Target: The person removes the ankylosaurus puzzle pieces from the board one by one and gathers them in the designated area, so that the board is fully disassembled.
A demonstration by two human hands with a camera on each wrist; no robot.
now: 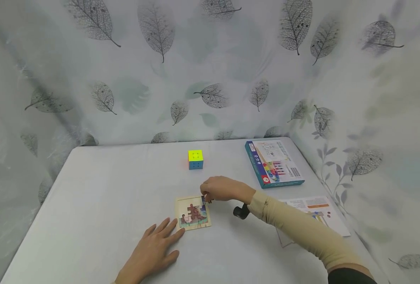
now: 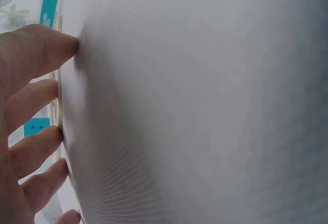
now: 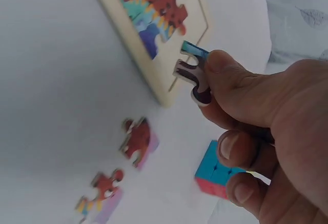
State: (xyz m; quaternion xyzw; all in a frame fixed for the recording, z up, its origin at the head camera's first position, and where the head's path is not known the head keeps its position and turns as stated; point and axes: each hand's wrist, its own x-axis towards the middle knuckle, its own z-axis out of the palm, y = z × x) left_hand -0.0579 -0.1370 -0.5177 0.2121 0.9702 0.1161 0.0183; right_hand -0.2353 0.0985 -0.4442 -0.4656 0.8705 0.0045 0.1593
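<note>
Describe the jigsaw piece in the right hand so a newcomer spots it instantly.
On the white table, find the wooden jigsaw tray. At its far right corner, the right hand pinches the jigsaw piece. Its blue end and dark patches set it apart from two loose red-brown pieces.

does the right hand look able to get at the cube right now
Likely yes: nothing shows between the right hand and the cube, though the piece that hand pinches would probably need setting down first.
</note>
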